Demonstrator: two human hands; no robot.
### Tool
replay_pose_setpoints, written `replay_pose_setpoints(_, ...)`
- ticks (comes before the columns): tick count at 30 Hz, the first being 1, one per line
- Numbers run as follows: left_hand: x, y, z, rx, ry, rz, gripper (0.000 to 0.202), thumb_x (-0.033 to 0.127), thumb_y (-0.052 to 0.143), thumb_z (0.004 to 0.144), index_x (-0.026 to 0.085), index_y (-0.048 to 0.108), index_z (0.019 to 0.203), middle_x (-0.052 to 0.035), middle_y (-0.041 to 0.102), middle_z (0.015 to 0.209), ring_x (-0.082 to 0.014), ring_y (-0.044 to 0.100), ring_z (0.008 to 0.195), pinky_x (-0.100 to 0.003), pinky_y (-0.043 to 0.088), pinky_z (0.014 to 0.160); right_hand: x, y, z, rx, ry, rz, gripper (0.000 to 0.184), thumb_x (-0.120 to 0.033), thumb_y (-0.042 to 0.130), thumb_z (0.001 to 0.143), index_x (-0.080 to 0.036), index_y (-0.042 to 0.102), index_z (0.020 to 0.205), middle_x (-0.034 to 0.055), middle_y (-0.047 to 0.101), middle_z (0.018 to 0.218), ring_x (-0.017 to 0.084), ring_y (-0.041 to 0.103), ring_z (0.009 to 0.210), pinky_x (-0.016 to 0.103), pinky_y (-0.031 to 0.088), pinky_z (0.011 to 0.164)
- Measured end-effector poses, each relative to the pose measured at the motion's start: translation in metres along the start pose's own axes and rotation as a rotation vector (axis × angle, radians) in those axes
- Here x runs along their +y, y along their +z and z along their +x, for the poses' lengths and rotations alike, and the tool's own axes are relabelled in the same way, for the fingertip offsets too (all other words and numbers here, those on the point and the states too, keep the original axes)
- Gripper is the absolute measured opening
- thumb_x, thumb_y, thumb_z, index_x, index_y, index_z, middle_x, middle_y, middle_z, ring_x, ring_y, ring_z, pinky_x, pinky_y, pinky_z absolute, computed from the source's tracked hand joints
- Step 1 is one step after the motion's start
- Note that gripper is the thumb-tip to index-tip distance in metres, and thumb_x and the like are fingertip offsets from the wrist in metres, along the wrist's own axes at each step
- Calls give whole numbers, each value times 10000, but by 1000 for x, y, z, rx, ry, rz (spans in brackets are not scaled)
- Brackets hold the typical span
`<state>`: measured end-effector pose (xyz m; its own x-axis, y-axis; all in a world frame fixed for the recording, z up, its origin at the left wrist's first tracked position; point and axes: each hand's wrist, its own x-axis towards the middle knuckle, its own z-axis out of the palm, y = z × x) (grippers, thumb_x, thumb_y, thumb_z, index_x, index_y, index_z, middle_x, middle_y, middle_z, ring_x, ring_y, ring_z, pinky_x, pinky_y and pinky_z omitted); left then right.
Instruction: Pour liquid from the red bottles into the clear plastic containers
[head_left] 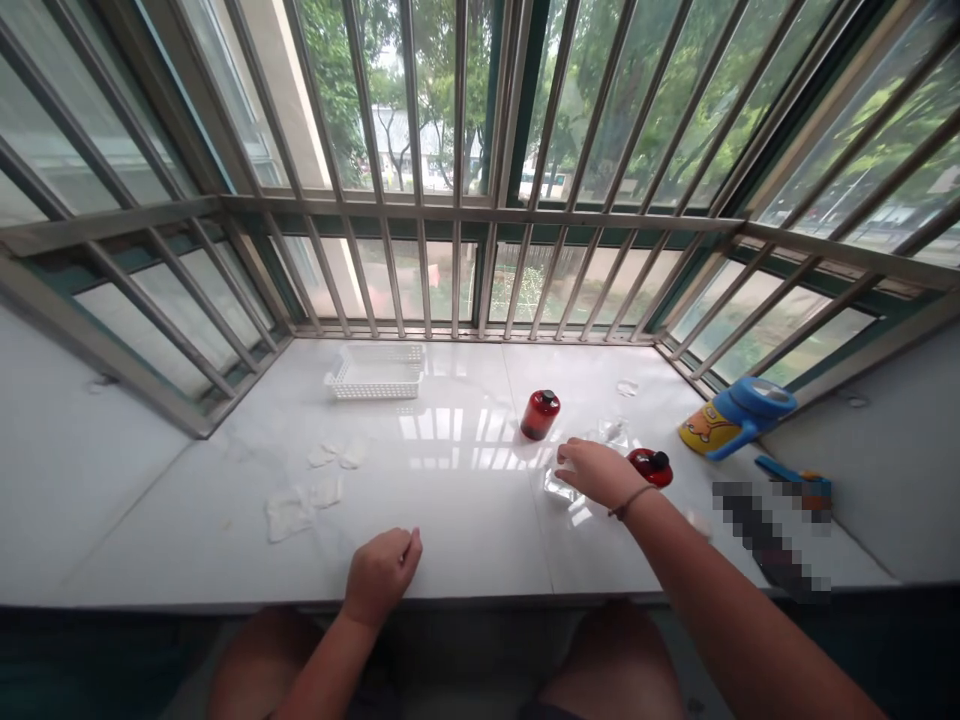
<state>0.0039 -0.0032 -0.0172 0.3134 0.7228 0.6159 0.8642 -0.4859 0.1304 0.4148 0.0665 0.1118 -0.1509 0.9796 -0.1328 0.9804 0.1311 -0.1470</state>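
My right hand reaches out over the white sill and its fingers curl down on a small clear plastic item. A second clear piece lies just beyond the hand. A red bottle with a black cap stands upright to the left of the hand. Another red bottle lies right behind my wrist. My left hand rests near the front edge of the sill as a loose fist with nothing visible in it.
A white plastic basket sits at the back left by the window bars. Several thin clear wrappers lie scattered at the left. At the right are a blue and yellow toy-like object and a blue tool.
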Motion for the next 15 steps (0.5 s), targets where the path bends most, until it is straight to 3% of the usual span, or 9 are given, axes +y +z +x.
replay_pose_setpoints(3,0,1,-1,-10,-4,2,481,293,536,1071,236,491,595,26,518,545,-149,527,509,-335,367,565,2,-14,11,96,37,33,323,-498,606,1032,-243,736,1183,105,742,1199,281,718,1055,354,523,854)
replay_pose_setpoints(6,-1,1,-1,-10,-23,0,475,291,546,1065,233,498,596,23,525,545,-151,532,511,-327,362,562,4,-24,37,219,134,70,512,-488,490,1083,-184,556,1490,183,619,1485,316,646,1284,396,506,1010)
replay_pose_setpoints(8,-1,2,-1,-12,-32,-11,471,285,546,1065,232,496,600,21,528,547,-152,534,513,-328,361,565,5,-27,60,242,192,100,642,-487,546,1058,-118,447,1574,232,547,1565,342,589,1376,414,490,1064)
replay_pose_setpoints(10,0,3,-1,-16,-35,-26,468,279,542,1069,233,491,606,20,527,550,-154,535,516,-330,359,569,4,-26,82,219,216,138,693,-503,623,1018,-107,456,1562,229,607,1500,334,622,1329,400,506,1037)
replay_pose_setpoints(12,0,3,-1,-19,-38,-42,463,277,541,1071,234,483,613,21,521,554,-154,532,519,-332,359,571,-2,-23,99,185,197,175,613,-488,672,993,-132,547,1476,192,685,1380,296,679,1208,367,521,981)
replay_pose_setpoints(15,0,2,-1,-28,-53,-89,434,277,547,1075,235,488,647,24,526,591,-153,548,551,-323,393,595,-24,-15,112,167,116,219,486,-411,702,975,-140,614,1369,180,685,1334,269,685,1140,362,514,972)
